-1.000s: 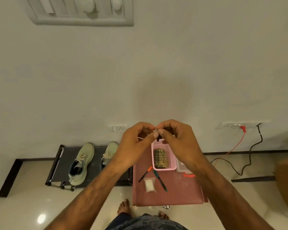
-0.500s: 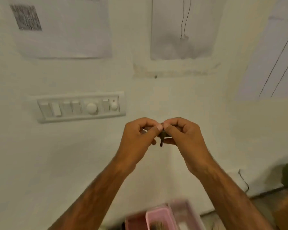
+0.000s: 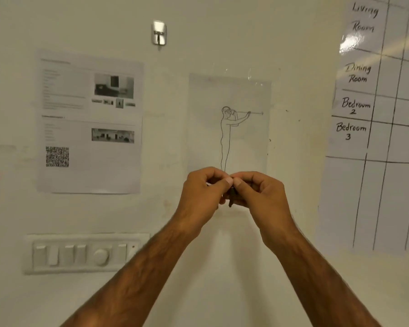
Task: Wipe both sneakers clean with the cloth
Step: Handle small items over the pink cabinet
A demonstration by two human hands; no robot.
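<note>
**Hands raised at the wall, no wiping to be seen**

Both hands are held up in front of a pale wall, just below the drawing sheet (image 3: 229, 123), a taped-up page with a line figure on it. The left hand (image 3: 201, 194) and right hand (image 3: 260, 197) meet thumb to thumb at the sheet's lower edge. Their fingers (image 3: 222, 182) are curled in, and together they pinch a small dark thing (image 3: 232, 199) that hangs between them. It is too small and blurred to name, and it does not look like a cloth.

Neither of the sneakers is in view, nor is the cloth, so their places cannot be told. The head camera looks straight at the wall and shows no floor, table or rack.

To the left of the drawing sheet hangs a printed notice (image 3: 90, 121) with photos and a square code. Below that, and lower than the drawing sheet, is a switch panel (image 3: 85, 253). Above the sheet and slightly left is a metal hook (image 3: 159, 33). Well to its right is a ruled chart (image 3: 376, 114) listing rooms.

As a judgement, the task looks unstarted or paused. No wiping is visible, and neither hand is free to take a cloth. Finding the cloth and wiping both sneakers appears to lie ahead.
</note>
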